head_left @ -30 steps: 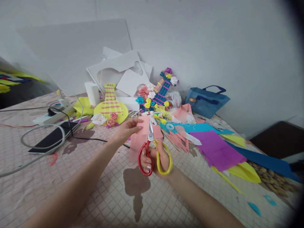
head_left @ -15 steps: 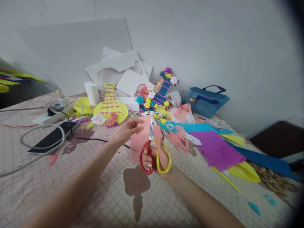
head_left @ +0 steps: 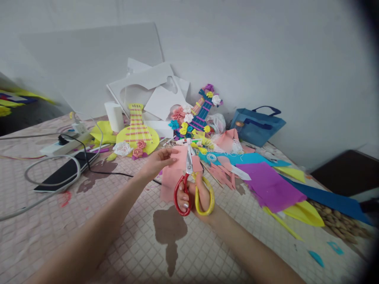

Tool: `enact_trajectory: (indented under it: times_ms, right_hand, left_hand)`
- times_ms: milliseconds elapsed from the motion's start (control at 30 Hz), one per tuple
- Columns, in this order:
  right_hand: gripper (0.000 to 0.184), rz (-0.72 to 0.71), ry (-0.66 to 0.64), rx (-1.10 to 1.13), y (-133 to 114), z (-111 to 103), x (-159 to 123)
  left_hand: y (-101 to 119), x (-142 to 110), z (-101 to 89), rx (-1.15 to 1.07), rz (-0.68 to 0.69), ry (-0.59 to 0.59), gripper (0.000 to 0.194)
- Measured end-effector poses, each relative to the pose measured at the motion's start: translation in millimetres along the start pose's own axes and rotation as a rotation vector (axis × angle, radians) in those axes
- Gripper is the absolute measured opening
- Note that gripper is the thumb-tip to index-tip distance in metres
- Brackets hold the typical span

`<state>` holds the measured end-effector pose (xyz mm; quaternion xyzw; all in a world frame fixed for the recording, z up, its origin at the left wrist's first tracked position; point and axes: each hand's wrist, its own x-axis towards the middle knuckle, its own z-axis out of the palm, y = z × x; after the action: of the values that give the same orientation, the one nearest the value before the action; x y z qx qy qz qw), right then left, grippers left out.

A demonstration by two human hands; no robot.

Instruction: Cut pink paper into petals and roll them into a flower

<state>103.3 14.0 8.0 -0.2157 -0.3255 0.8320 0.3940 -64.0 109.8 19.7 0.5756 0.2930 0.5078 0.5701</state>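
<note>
Checked tabletop [head_left: 130, 244], blue bag [head_left: 257, 134], contents unclear, right hand [head_left: 194, 195] holding scissors [head_left: 188, 167]

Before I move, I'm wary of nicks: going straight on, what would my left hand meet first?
Past the pink paper in the left hand, probably the silver blades of the red-and-yellow-handled scissors; depth is unclear.

Left grip [head_left: 158, 161] pinched (right grip [head_left: 192, 195] curled)

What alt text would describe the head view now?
The person's right grip holds red-and-yellow-handled metal scissors at flat pink paper held by the left grip. Behind are a yellow guitar-shaped cutout and a translucent blue bag.
</note>
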Motion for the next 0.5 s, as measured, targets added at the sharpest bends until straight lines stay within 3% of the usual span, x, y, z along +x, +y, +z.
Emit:
enact_trajectory:
  times_ms: [500]
  right_hand:
    - [0.063,-0.013,0.042,0.017,-2.3,1.7,0.8]
  left_hand:
    - [-1.7,-1.4,1.6,0.011,-0.023,-0.044,0.03]
